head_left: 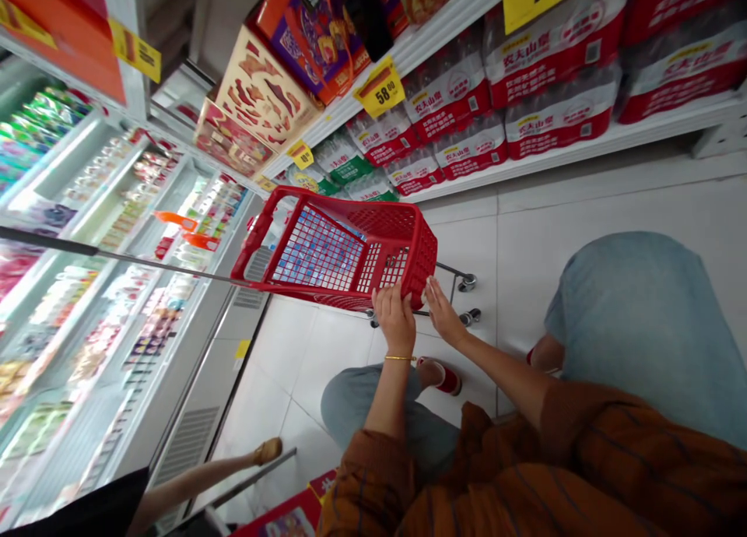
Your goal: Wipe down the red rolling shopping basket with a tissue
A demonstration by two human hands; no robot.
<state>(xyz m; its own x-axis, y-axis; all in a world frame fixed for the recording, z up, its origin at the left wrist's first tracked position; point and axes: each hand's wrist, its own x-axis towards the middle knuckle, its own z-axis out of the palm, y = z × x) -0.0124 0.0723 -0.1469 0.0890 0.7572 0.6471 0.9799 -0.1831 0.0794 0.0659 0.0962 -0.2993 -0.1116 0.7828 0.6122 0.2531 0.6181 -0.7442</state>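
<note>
A red plastic shopping cart (429,237) with a mesh basket stands on the floor in front of me, tilted in the view. My left hand (395,317), with a gold bracelet at the wrist, has its fingers bent over the basket's rim near the corner. Just beside it, my right hand (443,313) is at the same corner, its fingers stretched out and close together; whether it presses on the plastic I cannot tell. Blue and white items (327,249) show through the mesh. The cart's handle (250,241) points away from me.
Shrink-wrapped water packs (557,124) line the lower shelf at upper right, with boxed goods (315,35) above. A refrigerated display (117,288) runs along the left. A thin pole (163,266) reaches the cart. Another person's leg (198,479) is at lower left.
</note>
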